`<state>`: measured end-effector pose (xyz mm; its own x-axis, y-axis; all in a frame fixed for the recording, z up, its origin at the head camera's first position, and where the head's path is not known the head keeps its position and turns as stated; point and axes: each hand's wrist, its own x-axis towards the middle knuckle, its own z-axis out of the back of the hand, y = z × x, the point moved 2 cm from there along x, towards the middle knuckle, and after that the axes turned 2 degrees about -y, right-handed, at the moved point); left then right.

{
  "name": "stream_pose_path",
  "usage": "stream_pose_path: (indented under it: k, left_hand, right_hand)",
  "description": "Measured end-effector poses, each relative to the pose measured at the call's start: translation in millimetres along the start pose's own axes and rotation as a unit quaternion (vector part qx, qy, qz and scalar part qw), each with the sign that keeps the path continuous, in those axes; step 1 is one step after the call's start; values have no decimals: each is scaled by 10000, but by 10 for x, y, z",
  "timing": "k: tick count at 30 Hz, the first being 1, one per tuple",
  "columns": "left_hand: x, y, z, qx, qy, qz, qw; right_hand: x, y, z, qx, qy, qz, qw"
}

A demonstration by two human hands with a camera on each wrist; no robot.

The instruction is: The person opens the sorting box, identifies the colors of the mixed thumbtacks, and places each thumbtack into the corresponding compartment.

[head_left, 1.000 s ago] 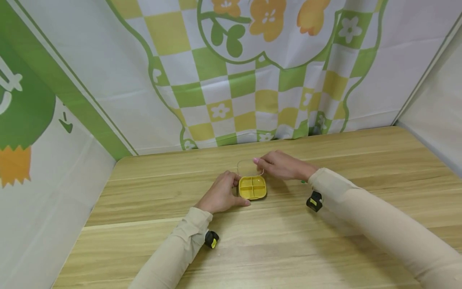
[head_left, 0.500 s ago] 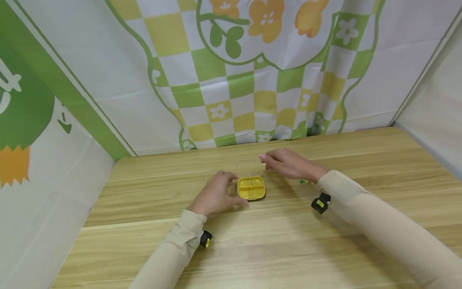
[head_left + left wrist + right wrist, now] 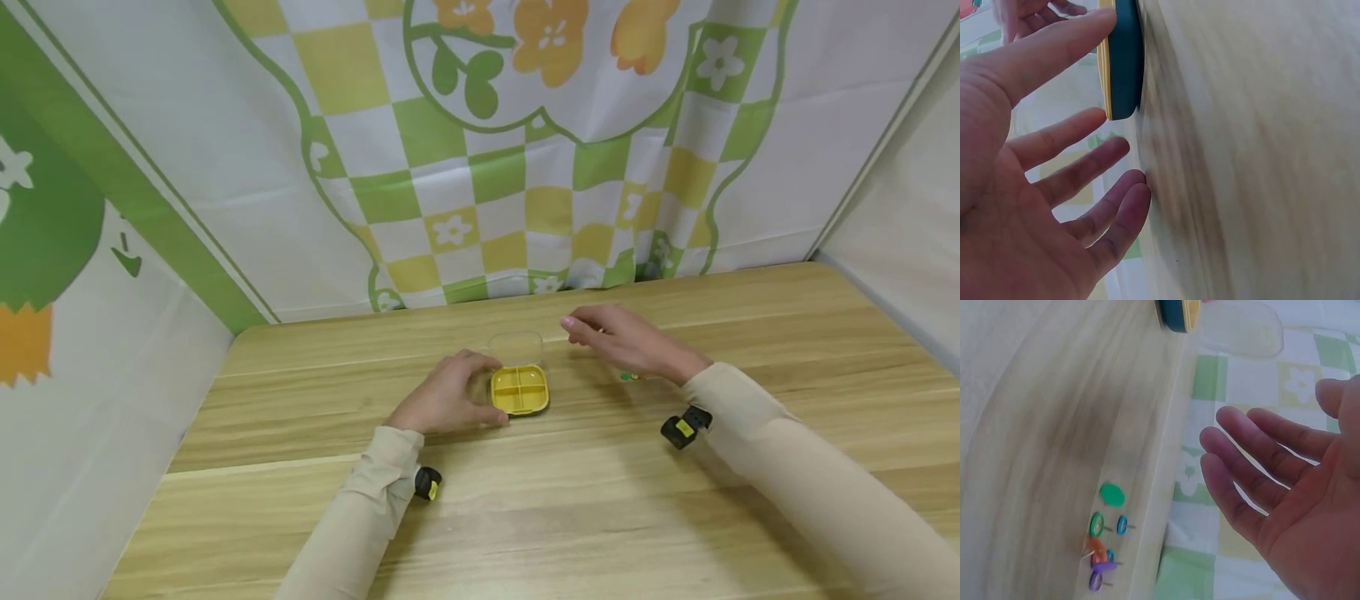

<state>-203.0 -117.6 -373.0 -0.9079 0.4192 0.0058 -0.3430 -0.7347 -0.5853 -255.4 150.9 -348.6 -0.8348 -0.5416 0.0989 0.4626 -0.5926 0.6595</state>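
Observation:
A small box (image 3: pixel 520 390) with four yellow compartments and a dark teal outside stands on the table, its clear lid (image 3: pixel 516 347) raised at the back. My left hand (image 3: pixel 448 395) is at the box's left side, thumb by the front corner and index finger by the back corner. In the left wrist view the fingers are spread and loosely bent, and the fingertips lie at the box's edge. To the right of the lid, my right hand (image 3: pixel 628 340) hovers with relaxed fingers and nothing in them. Several coloured thumbtacks (image 3: pixel 1112 494) lie on the table below it.
The wooden table (image 3: pixel 585 508) ends at a checked, flowered curtain (image 3: pixel 525 183) behind. White cloth walls stand to the left and right. Black wrist cameras (image 3: pixel 428 483) sit at both cuffs.
My right hand has moved from the lid's edge to the right, away from the box. The left fingers have loosened and shifted slightly left. The lid stays up.

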Motion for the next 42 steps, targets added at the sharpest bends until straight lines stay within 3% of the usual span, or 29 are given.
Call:
stream_pose_path:
  k: [13,28,34,42]
  left_hand:
    - [-7,17,-25,83,37,108,9999]
    - [-41,96,43,174,-192,422,9988]
    - [-37,98,33,158,-187,376,9990]
    - [-41,105,31,123,-178,416,9989]
  right_hand:
    - [-95,-208,43,-300,-239,-176,9991]
    - [-269,-360,145,-874,-397,-3,9954]
    - [-317,-402,124,-960,-328,-63,9948]
    - [-330,-405,139,-1183,-360,191,9921]
